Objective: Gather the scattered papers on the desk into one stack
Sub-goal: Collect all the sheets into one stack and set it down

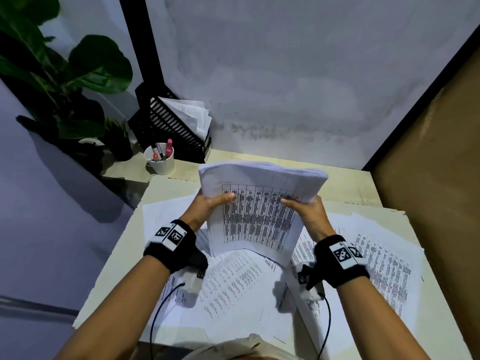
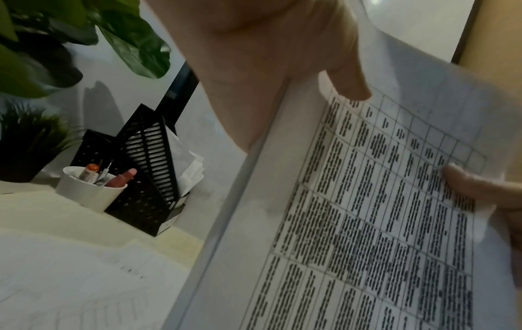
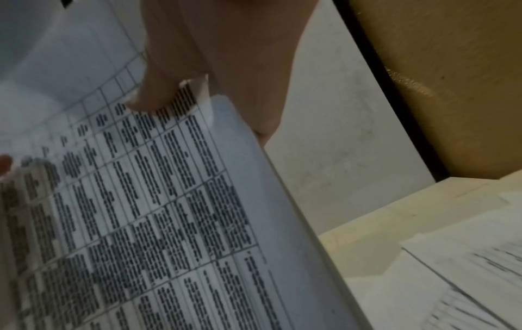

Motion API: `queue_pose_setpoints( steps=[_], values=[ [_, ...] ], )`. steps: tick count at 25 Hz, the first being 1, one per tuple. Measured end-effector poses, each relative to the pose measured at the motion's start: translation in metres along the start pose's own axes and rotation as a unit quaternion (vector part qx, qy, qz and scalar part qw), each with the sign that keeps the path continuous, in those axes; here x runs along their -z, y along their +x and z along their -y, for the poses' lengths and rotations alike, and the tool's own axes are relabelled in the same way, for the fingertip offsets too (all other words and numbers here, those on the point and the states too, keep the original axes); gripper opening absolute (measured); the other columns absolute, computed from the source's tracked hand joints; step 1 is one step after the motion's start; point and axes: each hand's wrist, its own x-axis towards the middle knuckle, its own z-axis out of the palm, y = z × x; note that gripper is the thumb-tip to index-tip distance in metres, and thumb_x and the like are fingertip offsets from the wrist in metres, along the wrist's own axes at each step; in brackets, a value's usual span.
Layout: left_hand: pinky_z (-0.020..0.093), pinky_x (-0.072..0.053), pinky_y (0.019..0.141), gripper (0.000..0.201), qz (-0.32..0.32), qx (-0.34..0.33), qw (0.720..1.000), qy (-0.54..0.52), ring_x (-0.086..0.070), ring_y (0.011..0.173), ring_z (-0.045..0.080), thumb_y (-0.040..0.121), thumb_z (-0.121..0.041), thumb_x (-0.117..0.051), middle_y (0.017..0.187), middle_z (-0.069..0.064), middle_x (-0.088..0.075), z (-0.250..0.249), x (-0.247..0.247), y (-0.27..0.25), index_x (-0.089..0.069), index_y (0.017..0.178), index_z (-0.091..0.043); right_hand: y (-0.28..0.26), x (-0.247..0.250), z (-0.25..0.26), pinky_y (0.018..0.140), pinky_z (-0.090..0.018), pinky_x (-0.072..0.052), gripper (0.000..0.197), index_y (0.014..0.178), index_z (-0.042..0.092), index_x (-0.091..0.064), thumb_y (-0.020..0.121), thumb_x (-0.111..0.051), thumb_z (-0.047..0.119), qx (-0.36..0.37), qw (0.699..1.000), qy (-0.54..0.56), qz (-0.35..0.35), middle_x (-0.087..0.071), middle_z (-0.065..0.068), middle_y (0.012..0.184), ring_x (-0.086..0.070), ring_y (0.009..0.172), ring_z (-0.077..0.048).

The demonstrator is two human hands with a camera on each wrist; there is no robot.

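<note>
A thick stack of printed papers (image 1: 259,209) stands on edge over the desk, its top sheet showing a table of black text. My left hand (image 1: 210,203) grips its left side with the thumb on the front sheet (image 2: 350,89). My right hand (image 1: 306,206) grips the right side the same way (image 3: 152,98). The stack's upper part bends away from me. Loose printed sheets (image 1: 241,279) lie spread flat on the desk under and around the stack, more of them at the right (image 1: 384,268) and the left (image 1: 161,214).
A white cup of pens (image 1: 159,159) and a black file holder with papers (image 1: 176,126) stand at the desk's back left, beside potted plants (image 1: 65,81). A grey wall (image 1: 298,87) closes the back, a brown panel (image 1: 428,165) the right side.
</note>
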Motion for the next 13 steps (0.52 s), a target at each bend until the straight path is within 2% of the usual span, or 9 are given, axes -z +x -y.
queue_pose_setpoints(
  steps=[2, 3, 6, 8, 10, 11, 12, 13],
  values=[
    [0.033, -0.056, 0.084, 0.089, -0.006, -0.001, 1.0, 0.004, -0.069, 0.084, 0.011, 0.024, -0.058, -0.086, 0.086, -0.007, -0.075, 0.001, 0.004, -0.001, -0.062, 0.1, -0.017, 0.0, 0.001, 0.0, 0.091, -0.03, -0.051, 0.031, 0.092, 0.022, -0.062, 0.073, -0.069, -0.001, -0.002, 1.0, 0.006, 0.001, -0.074, 0.012, 0.079, -0.068, 0.081, 0.002],
    [0.034, -0.056, 0.084, 0.091, -0.005, 0.007, 1.0, 0.008, -0.069, 0.086, 0.012, 0.024, -0.059, -0.085, 0.087, -0.006, -0.074, 0.003, 0.006, -0.002, -0.061, 0.101, -0.016, -0.003, 0.0, -0.003, 0.09, -0.03, -0.052, 0.032, 0.094, 0.022, -0.062, 0.073, -0.069, -0.001, -0.01, 1.0, 0.002, 0.007, -0.073, 0.009, 0.083, -0.067, 0.083, 0.0],
    [0.047, -0.049, 0.095, 0.098, 0.015, 0.045, 0.998, 0.048, -0.064, 0.103, 0.023, 0.03, -0.067, -0.08, 0.108, 0.005, -0.068, 0.014, 0.006, -0.008, -0.058, 0.112, -0.016, -0.013, -0.007, -0.017, 0.098, -0.04, -0.047, 0.026, 0.102, 0.014, -0.06, 0.078, -0.068, 0.007, -0.06, 0.998, -0.022, 0.012, -0.068, -0.002, 0.097, -0.064, 0.093, -0.011],
    [0.045, -0.045, 0.099, 0.097, 0.031, 0.055, 0.996, 0.069, -0.06, 0.109, 0.023, 0.034, -0.072, -0.076, 0.115, 0.004, -0.064, 0.017, 0.006, -0.012, -0.057, 0.115, -0.02, -0.011, -0.01, -0.009, 0.092, -0.035, -0.05, 0.02, 0.098, 0.009, -0.062, 0.081, -0.068, 0.017, -0.053, 0.997, -0.041, -0.026, -0.067, -0.004, 0.092, -0.065, 0.085, -0.011],
    [0.04, -0.047, 0.096, 0.077, 0.037, 0.072, 0.99, 0.119, -0.06, 0.104, 0.02, 0.044, -0.071, -0.072, 0.107, 0.0, -0.063, 0.008, 0.005, -0.011, -0.057, 0.106, -0.027, -0.002, -0.008, 0.017, 0.075, -0.02, -0.051, 0.005, 0.083, 0.015, -0.062, 0.082, -0.066, 0.016, -0.017, 0.998, -0.034, -0.052, -0.066, 0.002, 0.081, -0.066, 0.069, 0.003],
    [0.039, -0.048, 0.092, 0.055, 0.037, 0.066, 0.986, 0.146, -0.059, 0.097, 0.019, 0.059, -0.062, -0.071, 0.101, 0.002, -0.062, 0.003, 0.005, -0.008, -0.056, 0.1, -0.027, 0.005, -0.005, 0.032, 0.067, -0.013, -0.05, 0.007, 0.077, 0.016, -0.061, 0.082, -0.066, 0.015, 0.002, 0.998, -0.019, -0.066, -0.066, 0.003, 0.079, -0.065, 0.063, 0.007],
    [0.037, -0.05, 0.085, 0.032, 0.036, 0.047, 0.984, 0.165, -0.058, 0.088, 0.019, 0.075, -0.047, -0.066, 0.091, 0.003, -0.059, -0.005, 0.002, -0.007, -0.055, 0.093, -0.023, 0.011, -0.001, 0.048, 0.062, -0.009, -0.049, 0.011, 0.074, 0.016, -0.06, 0.082, -0.066, 0.014, 0.016, 0.997, -0.001, -0.079, -0.065, 0.004, 0.078, -0.064, 0.062, 0.007],
    [0.034, -0.049, 0.075, 0.017, 0.03, 0.026, 0.983, 0.181, -0.054, 0.076, 0.018, 0.084, -0.035, -0.06, 0.08, 0.004, -0.055, -0.01, -0.001, -0.004, -0.053, 0.085, -0.019, 0.018, 0.004, 0.058, 0.059, -0.008, -0.049, 0.011, 0.074, 0.016, -0.06, 0.082, -0.066, 0.013, 0.022, 0.996, 0.02, -0.086, -0.064, 0.002, 0.078, -0.064, 0.063, 0.002]
  ],
)
